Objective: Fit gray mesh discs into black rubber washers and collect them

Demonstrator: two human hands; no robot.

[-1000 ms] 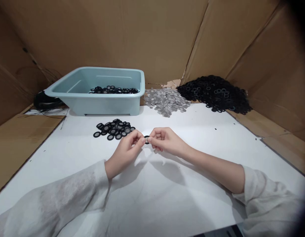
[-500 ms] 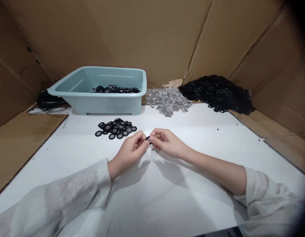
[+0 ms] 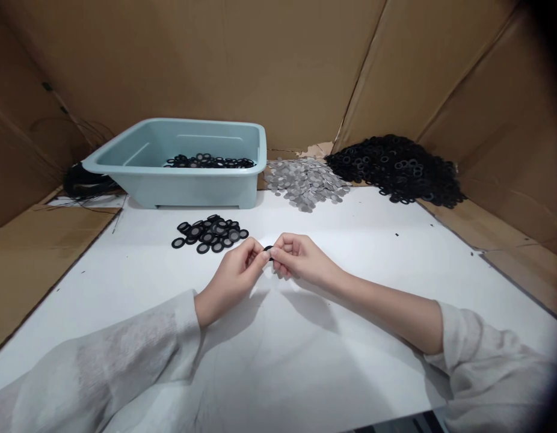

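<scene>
My left hand (image 3: 239,269) and my right hand (image 3: 301,257) meet over the middle of the white table. Between their thumbs and fingertips they pinch one small black ring (image 3: 268,249), mostly covered by the thumbs. Whether a grey disc sits inside it is hard to see. Just left of my left hand lies a loose pile of black rings with grey discs in them (image 3: 207,237). Farther back are a heap of flat grey discs (image 3: 305,183) and, to its right, a large mound of black rings (image 3: 396,168).
A light blue plastic basin (image 3: 192,189) at the back left holds many black rings with grey centres. Dark cord or wire (image 3: 82,183) lies beside it. Cardboard walls (image 3: 278,66) enclose the white table (image 3: 260,373). A dark flat object (image 3: 405,424) shows at the front edge.
Both hands have shifted very slightly left, and the thumbs now cover more of the ring. The view has moved a little; the piles look the same.
</scene>
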